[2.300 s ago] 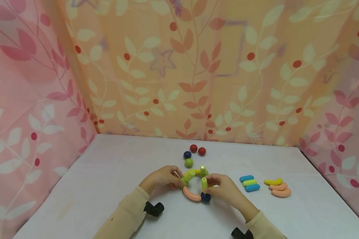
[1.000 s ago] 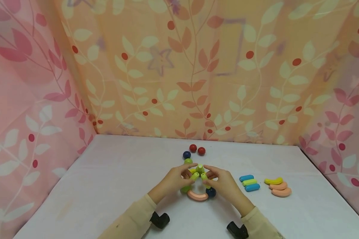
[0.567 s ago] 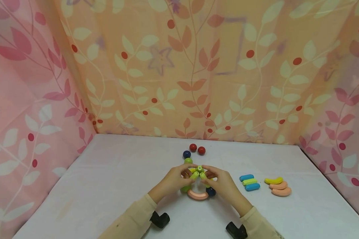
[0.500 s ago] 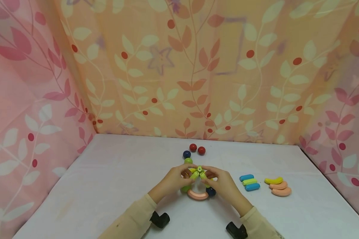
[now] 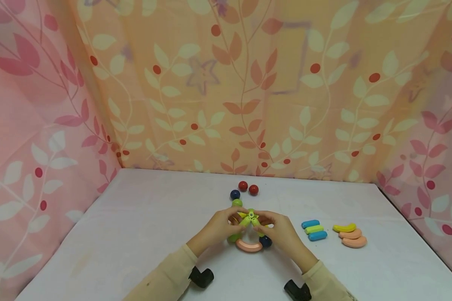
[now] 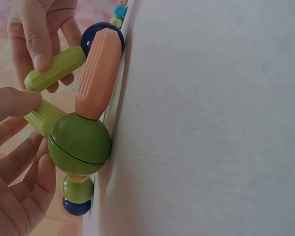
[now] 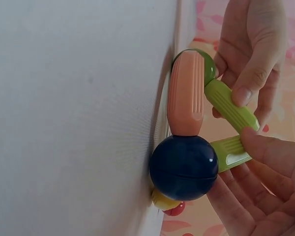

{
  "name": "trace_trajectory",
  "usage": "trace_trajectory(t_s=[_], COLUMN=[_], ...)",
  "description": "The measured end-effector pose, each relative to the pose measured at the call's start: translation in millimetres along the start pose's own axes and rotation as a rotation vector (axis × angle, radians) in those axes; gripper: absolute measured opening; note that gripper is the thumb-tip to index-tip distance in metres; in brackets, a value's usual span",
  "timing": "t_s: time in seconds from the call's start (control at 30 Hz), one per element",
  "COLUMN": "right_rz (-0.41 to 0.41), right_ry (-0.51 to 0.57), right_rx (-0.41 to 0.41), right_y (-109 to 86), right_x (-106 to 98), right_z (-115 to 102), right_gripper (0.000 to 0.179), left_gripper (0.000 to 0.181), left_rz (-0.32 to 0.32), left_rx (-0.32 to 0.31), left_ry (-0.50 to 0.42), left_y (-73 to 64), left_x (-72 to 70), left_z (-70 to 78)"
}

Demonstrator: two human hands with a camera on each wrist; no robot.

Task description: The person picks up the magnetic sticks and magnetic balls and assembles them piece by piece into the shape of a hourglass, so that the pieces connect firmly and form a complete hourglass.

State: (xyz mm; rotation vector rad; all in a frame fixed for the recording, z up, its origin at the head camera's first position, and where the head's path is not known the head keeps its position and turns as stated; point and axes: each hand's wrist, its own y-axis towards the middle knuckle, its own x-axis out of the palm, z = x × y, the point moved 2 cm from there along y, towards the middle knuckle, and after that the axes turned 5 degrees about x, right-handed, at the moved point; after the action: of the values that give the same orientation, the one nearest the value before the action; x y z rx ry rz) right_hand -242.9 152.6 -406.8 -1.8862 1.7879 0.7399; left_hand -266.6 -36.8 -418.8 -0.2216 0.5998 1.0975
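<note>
A ring of magnetic balls and sticks lies on the table. Its front is a curved salmon stick point(image 5: 248, 246) joining a green ball point(image 6: 81, 142) to a dark blue ball point(image 7: 184, 167). My left hand point(image 5: 215, 225) pinches a light green stick point(image 6: 45, 117) rising from the green ball. With thumb and fingers, my right hand point(image 5: 282, 232) pinches another light green stick point(image 7: 231, 152) on the blue ball. Both sticks lean inward, their tops close together. A third light green stick point(image 5: 251, 214) leans in from the back, by both index fingers. My hands partly hide the yellow curved pieces.
Beyond the ring are a green ball point(image 5: 237, 203), a dark blue ball point(image 5: 235, 194) and two red balls point(image 5: 253, 190). At right lie short blue and green sticks point(image 5: 314, 229), beside yellow and salmon curved sticks point(image 5: 353, 235). A patterned curtain point(image 5: 248, 83) backs the table point(image 5: 143, 209).
Both hands have come closer together; the left has moved from the ring's left side onto its stick. The standing sticks now lean inward to a shared top, and the ring has turned slightly.
</note>
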Motion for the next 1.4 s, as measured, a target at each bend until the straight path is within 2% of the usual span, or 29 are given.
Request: trace_trajectory(t_s=[0.53,0.83,0.93,1.03,1.17,1.27,1.4], right_rz=[-0.003,0.017,0.001,-0.03,-0.101,-0.197,-0.313], right_ry=[0.011,0.002,0.005,0.008,0.017,0.048,0.089], right_rx=[0.023,0.02,0.025,0.053,0.133,0.196,0.231], right_y=[-1.9,-2.2,-1.6,0.5,4.8,7.1,7.9], right_x=[1,2,1,-5,-17,-21,-21], right_z=[-3,-3,-2,2,13,23,33], right_gripper=[0.037,0.037,0.039,0.047,0.066,0.077,0.082], left_gripper=[0.039,0.039,0.039,0.04,0.058,0.072,0.075], left_rz=[0.004,0.005,0.005,0.014,0.011,-0.042,-0.133], left_rx=[0.004,-0.014,-0.024,-0.057,-0.167,-0.257,-0.311], left_ry=[0.012,0.003,0.006,0.011,0.025,0.019,-0.05], left_y=[-0.6,-0.2,0.3,1.3,1.6,0.2,-0.9], left_x=[0.8,1.5,1.5,-1.1,-9.2,-15.0,-20.0], left_z=[0.3,1.0,0.3,-0.8,-6.5,-13.2,-22.5])
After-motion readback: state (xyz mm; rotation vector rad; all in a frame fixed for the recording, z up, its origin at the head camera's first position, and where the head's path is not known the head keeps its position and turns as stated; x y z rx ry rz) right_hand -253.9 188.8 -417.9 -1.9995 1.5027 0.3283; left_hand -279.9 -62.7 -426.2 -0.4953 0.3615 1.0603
